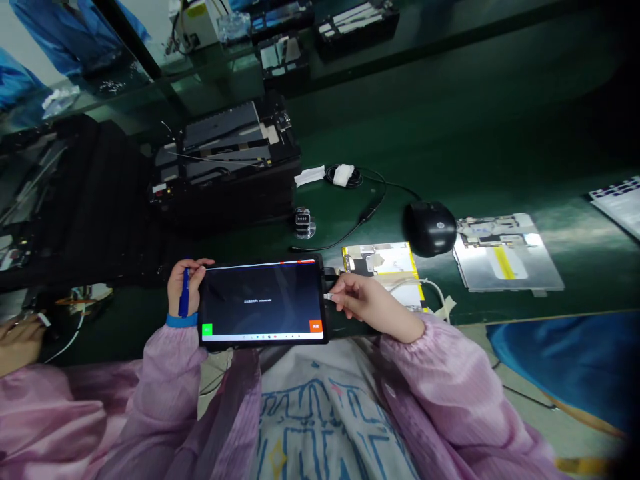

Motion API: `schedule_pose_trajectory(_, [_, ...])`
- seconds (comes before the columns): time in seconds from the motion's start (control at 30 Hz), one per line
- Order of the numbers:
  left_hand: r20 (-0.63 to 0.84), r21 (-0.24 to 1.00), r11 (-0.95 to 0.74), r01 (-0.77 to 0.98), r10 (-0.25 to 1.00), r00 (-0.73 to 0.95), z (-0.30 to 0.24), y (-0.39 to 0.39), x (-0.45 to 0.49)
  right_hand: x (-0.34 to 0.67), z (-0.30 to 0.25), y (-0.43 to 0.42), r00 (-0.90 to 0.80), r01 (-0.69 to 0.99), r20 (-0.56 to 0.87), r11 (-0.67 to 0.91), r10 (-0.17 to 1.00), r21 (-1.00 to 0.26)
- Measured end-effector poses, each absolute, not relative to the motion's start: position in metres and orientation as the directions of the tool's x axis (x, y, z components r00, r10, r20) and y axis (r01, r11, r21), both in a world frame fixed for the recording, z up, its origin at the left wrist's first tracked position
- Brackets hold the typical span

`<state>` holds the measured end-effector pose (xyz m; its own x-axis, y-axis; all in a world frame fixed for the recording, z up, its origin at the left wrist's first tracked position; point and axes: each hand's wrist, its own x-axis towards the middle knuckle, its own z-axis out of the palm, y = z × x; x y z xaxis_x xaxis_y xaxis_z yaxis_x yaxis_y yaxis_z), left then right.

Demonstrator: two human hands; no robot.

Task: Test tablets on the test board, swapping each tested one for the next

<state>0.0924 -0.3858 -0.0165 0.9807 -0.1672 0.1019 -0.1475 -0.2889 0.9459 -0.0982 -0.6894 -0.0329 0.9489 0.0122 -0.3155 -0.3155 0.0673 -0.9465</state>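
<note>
A tablet (263, 307) with a dark screen, a line of small text, a green box at lower left and a red one at lower right is held at the bench's front edge. My left hand (181, 285) grips its upper left corner, with a blue pen (185, 293) tucked against the fingers and a blue band on the wrist. At the tablet's right edge, my right hand (356, 298) pinches the white plug (329, 297) of a cable. From that hand the white cable (436, 285) loops right. Whether the plug is fully seated I cannot tell.
Behind the tablet are a black crate of device parts (225, 180), a small counter (303, 219) and a coiled black cable (345, 176). A black mouse (431, 228) sits between two opened panels (510, 260) (395, 257). A co-worker's hand (20, 343) is at far left.
</note>
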Motion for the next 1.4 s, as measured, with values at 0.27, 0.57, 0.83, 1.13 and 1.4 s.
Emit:
schedule_pose_trajectory(0.27, [0.126, 0.939, -0.297, -0.174, -0.172, 0.977, -0.017, -0.384, 0.095, -0.098, -0.035, -0.69, 0.938, -0.346, -0.346, 0.029, 0.011, -0.938])
schedule_pose_trajectory(0.57, [0.17, 0.903, -0.367, -0.226, -0.178, 0.969, -0.017, -0.386, 0.097, -0.093, -0.035, -0.69, 0.966, -0.259, -0.257, -0.073, -0.027, -0.963])
schedule_pose_trajectory(0.83, [0.157, 0.916, -0.336, -0.218, -0.198, 0.967, -0.019, -0.384, 0.099, -0.09, -0.029, -0.687, 0.97, -0.241, -0.241, -0.214, -0.025, -0.947])
schedule_pose_trajectory(1.13, [0.101, 0.947, -0.286, -0.146, -0.167, 0.981, -0.015, -0.387, 0.091, -0.108, -0.023, -0.679, 0.997, 0.04, -0.011, -0.665, 0.073, -0.745])
schedule_pose_trajectory(1.4, [0.096, 0.98, -0.153, -0.125, -0.185, 0.978, -0.02, -0.38, 0.087, -0.117, -0.031, -0.676, 0.9, 0.388, 0.371, -0.805, 0.228, -0.448])
